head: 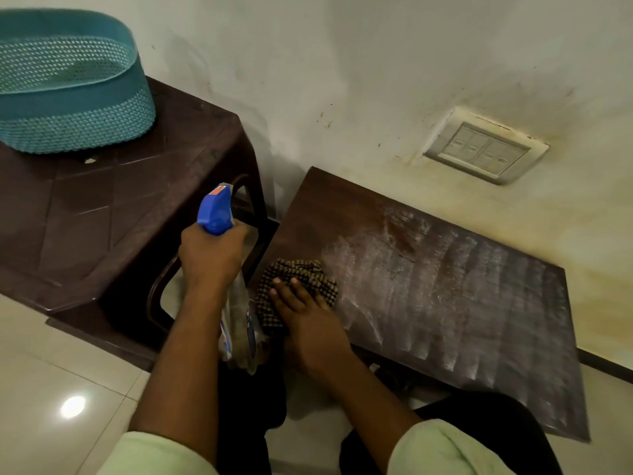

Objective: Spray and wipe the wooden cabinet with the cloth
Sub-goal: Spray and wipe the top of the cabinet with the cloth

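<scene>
The wooden cabinet (445, 286) has a dark brown top streaked with whitish wet marks across its middle and right. A brown checked cloth (301, 274) lies near the top's left edge. My right hand (301, 310) presses flat on the cloth with straight fingers. My left hand (210, 255) grips the neck of a spray bottle (215, 210) with a blue trigger head; its clear body hangs below the hand, just left of the cabinet.
A dark brown plastic stool (113, 214) stands to the left and carries a teal woven basket (68, 84). A white switch plate (486, 149) is set in the stained wall behind the cabinet. Pale floor tiles (51, 389) lie at the lower left.
</scene>
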